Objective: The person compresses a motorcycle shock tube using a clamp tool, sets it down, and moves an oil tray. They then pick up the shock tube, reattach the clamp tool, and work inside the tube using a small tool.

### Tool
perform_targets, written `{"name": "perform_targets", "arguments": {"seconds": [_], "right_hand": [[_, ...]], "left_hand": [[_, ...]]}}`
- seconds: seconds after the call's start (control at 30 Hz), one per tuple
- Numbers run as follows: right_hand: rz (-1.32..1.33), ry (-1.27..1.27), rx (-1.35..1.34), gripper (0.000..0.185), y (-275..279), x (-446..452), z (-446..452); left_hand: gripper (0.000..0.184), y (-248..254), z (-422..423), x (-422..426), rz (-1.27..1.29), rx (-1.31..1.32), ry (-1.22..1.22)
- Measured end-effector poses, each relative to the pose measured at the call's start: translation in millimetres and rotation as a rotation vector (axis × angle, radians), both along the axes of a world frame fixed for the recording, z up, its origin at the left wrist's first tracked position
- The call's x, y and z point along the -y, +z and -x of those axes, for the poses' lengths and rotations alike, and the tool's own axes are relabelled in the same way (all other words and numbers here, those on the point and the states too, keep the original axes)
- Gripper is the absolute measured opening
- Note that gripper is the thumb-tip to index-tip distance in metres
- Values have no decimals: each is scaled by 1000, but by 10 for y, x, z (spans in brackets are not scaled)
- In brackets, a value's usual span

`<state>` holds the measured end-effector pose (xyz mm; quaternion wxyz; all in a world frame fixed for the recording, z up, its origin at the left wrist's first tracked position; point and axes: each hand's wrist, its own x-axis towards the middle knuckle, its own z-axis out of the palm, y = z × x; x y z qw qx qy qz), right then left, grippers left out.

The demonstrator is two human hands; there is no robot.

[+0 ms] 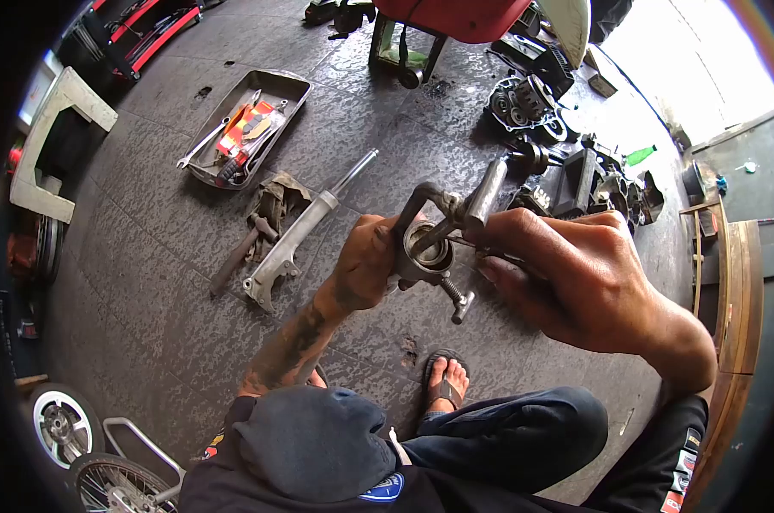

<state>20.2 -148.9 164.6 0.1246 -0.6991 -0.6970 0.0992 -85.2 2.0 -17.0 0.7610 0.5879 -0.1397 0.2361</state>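
Note:
My left hand [365, 263] is closed around a metal fork seal puller [417, 205], or a similar clamp-like tool, fitted at the open end of a round metal tube [428, 248]. A thick crossbar [488, 195] tops it, and a small T-handled screw [457, 299] sticks out below. My right hand [588, 274] pinches a thin metal pick [468, 243] pointed at the tube's rim. The pick's handle is mostly hidden by my fingers. On the floor to the left lies a motorcycle fork leg [293, 239], beside a hammer [237, 256] and a rag [280, 201].
A metal tray [297, 90] of wrenches and packets sits on the floor ahead. Engine parts [528, 103] and a green bottle [641, 156] lie at the right. Wheels [66, 423] stand at lower left. A wooden bench [740, 291] lines the right side.

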Motion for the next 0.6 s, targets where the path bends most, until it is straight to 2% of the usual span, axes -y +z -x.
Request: {"name": "perform_targets", "arguments": {"seconds": [0.1, 0.17, 0.4, 0.47, 0.6], "right_hand": [[-25, -1, -12, 25, -18, -3, 4], [-26, -5, -6, 25, -6, -6, 9], [-50, -17, 137, 26, -84, 23, 49], [-63, -19, 182, 26, -94, 7, 69], [-16, 14, 133, 22, -10, -89, 38]], "left_hand": [[66, -2, -8, 18, 39, -10, 5], [66, 47, 13, 33, 21, -140, 21], [62, 73, -16, 25, 19, -40, 53], [62, 99, -11, 9, 96, -96, 5], [63, 32, -5, -73, 52, -117, -38]]}}
